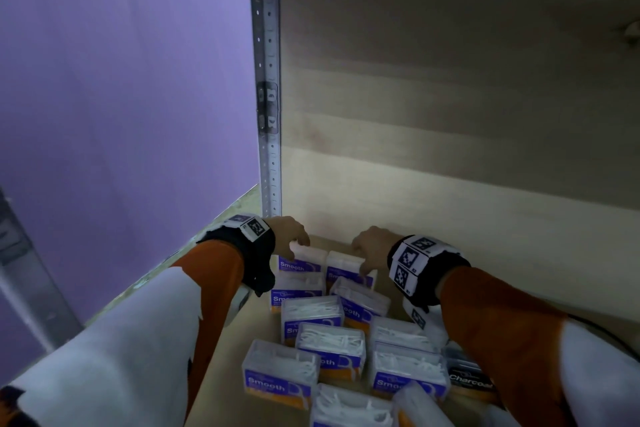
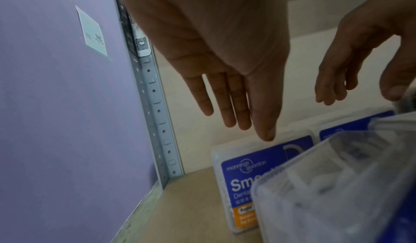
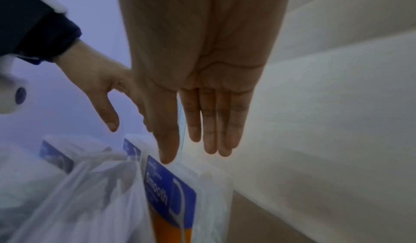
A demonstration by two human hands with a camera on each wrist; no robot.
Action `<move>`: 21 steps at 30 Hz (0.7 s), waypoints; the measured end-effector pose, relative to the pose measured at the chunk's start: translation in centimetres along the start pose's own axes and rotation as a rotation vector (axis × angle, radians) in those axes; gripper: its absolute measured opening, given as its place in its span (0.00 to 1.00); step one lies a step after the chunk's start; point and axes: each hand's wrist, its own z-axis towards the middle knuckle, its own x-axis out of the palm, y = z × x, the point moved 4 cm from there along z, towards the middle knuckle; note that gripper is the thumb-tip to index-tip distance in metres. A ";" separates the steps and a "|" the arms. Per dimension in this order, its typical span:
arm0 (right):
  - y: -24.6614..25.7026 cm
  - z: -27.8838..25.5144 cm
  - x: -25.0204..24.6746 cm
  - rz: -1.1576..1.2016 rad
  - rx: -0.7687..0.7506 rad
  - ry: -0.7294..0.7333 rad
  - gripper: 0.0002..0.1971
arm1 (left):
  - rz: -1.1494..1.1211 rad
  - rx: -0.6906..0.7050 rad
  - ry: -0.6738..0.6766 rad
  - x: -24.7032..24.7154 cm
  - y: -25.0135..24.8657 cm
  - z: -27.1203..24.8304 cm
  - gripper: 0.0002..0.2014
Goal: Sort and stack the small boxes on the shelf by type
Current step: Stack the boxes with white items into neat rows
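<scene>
Head view: two rear "Smooth" floss-pick boxes [image 1: 304,262], stood against the shelf's [image 1: 239,340] back panel [image 1: 450,115], are touched by straight-fingered, empty left hand [image 1: 290,236] and right hand [image 1: 372,246], apparently squaring the row.

Lavender wall [image 1: 121,97] fills the left side, matte and evenly lit. A small white label [image 2: 92,33] with two dark printed blocks is stuck to it. A grey perforated metal upright [image 1: 267,115] stands at the shelf's back left corner, with a bracket clip partway up. Pale wood-grain back panel [image 1: 450,97] runs to the right of the upright, crossed by horizontal bands of light and shadow, brightest low down. Tan shelf board [image 2: 191,202] meets panel and upright at the corner; its left edge looks scuffed. Another grey metal post [image 1: 31,288] slants at far left.
</scene>
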 end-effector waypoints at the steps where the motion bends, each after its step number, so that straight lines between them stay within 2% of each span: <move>1: 0.1 -0.3 -0.1 0.011 -0.006 -0.006 0.24 | -0.012 0.006 -0.001 0.0 0.0 -0.4 0.25; 5: 0.6 -1.3 0.1 0.057 -0.021 0.000 0.22 | -0.033 0.027 0.019 0.2 -0.5 -1.7 0.22; 11: 1.5 -2.6 1.2 0.100 0.027 0.085 0.20 | 0.003 0.013 0.055 1.3 -1.4 -2.7 0.26; 16: 1.6 -3.3 2.4 0.069 0.082 0.105 0.08 | 0.018 0.005 0.116 1.9 -2.2 -3.1 0.27; 17: 1.5 -3.2 2.8 0.069 0.084 0.105 0.09 | 0.022 0.008 0.116 2.0 -2.3 -3.1 0.27; 18: 1.3 -3.2 3.0 0.080 0.093 0.069 0.14 | 0.026 0.012 0.113 2.0 -2.4 -3.1 0.27; 19: 1.1 -3.3 3.0 0.111 0.122 0.007 0.20 | 0.028 0.015 0.111 2.0 -2.5 -3.1 0.26; 21: 0.8 -3.2 2.9 0.141 0.145 -0.082 0.24 | 0.024 0.014 0.103 2.1 -2.6 -3.0 0.26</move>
